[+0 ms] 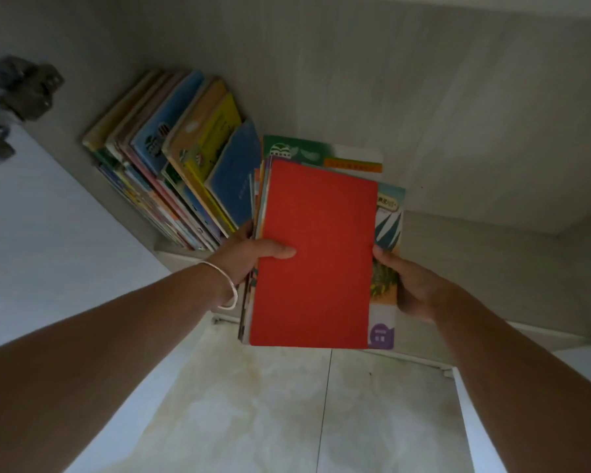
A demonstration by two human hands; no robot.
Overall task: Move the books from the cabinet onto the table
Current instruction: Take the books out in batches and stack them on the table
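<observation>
I hold a stack of thin books (pixel 316 254) with a plain red cover on top, at the front edge of the cabinet shelf (pixel 492 261). My left hand (pixel 249 254), with a silver bangle on the wrist, grips the stack's left edge, thumb on the red cover. My right hand (pixel 413 285) grips the right edge, over a book with a green and purple cover. A row of leaning books (pixel 171 155) stands against the cabinet's left wall, just left of the held stack. The table is not in view.
The open white cabinet door (pixel 48 233) stands at the left, with two metal hinges (pixel 24 87) on the cabinet's side wall. A pale tiled floor (pixel 287 421) lies below the shelf. The shelf's right part is bare grey board.
</observation>
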